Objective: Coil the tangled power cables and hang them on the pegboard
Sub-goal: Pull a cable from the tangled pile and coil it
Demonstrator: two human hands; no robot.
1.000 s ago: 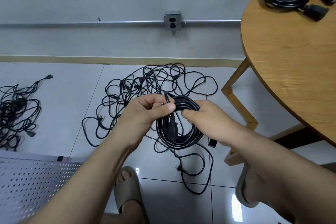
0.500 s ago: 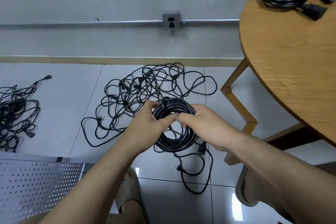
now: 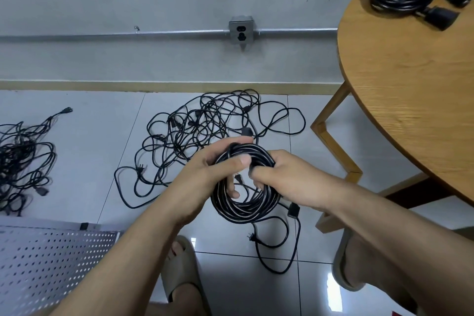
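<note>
your left hand (image 3: pixel 215 169) grips the glossy black coiled power cable (image 3: pixel 243 206) at its ten o'clock edge, thumb across the front strands, fingers curled through the middle. your right hand (image 3: pixel 287 179) pinches the same coil at about two o'clock, fingers curled over the strands. the coil hangs between your hands above the pale grey tiled floor (image 3: pixel 89 136), a loose tail with a black plug (image 3: pixel 293 210) dangling at five o'clock. the loose tangle of thin black cables (image 3: pixel 205 120) lies on the floor at twelve o'clock of the coil. the perforated white metal pegboard (image 3: pixel 51 264) shows at eight o'clock.
</note>
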